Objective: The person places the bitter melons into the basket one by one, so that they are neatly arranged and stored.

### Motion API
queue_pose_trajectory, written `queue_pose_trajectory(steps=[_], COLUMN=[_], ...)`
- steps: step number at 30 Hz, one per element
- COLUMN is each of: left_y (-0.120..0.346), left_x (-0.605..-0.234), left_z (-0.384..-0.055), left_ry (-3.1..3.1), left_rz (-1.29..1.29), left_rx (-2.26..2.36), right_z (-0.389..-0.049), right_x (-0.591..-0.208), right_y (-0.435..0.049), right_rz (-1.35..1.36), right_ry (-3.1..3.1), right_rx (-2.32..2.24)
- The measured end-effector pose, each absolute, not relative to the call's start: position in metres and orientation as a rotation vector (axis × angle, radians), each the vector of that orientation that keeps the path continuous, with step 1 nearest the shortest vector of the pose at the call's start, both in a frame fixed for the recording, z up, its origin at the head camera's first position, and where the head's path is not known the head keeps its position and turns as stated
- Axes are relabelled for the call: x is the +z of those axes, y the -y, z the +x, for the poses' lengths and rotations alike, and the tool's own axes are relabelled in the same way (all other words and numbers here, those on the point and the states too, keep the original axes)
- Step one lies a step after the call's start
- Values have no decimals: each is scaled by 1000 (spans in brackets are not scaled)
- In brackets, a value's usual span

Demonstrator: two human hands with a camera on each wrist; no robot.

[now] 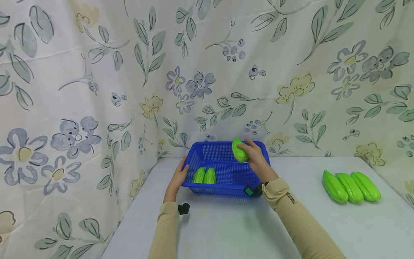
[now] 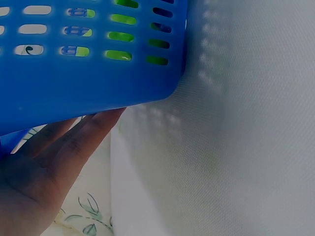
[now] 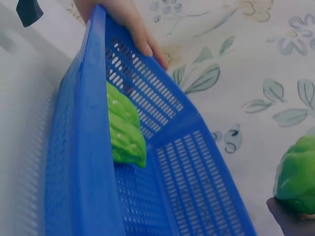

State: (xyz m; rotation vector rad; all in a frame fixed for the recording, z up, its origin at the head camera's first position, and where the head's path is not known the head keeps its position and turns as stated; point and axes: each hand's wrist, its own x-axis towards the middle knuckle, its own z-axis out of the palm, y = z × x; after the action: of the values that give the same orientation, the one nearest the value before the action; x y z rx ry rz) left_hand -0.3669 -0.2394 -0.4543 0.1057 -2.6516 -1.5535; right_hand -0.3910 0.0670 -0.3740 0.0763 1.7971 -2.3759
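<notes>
A blue plastic basket with slotted walls stands at the back of the table. My left hand grips its left end, with the thumb at the rim; in the left wrist view its fingers lie against the outer wall. Two ridged green bitter melons rest side by side in the basket's left part. Over the right half of the basket, my right hand holds another bitter melon between thumb and fingers. At the right edge of the right wrist view, that melon shows above the thumb.
Three more green vegetables lie in a row on the white table at the right. A floral cloth hangs behind the basket and along the left side. Dark wrist-worn cameras sit at both wrists.
</notes>
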Motion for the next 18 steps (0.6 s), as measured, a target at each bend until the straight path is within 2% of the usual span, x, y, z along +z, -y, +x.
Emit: queue_pose_trajectory(steps=[18], left_y=[240], left_x=[-454], left_z=[-368], left_ry=[2641], left_rz=[100], left_rx=[-1563], right_z=[-395], right_x=[-385], right_y=[-30], right_rz=[107], right_ry=[-1796], right_rx=[-2313])
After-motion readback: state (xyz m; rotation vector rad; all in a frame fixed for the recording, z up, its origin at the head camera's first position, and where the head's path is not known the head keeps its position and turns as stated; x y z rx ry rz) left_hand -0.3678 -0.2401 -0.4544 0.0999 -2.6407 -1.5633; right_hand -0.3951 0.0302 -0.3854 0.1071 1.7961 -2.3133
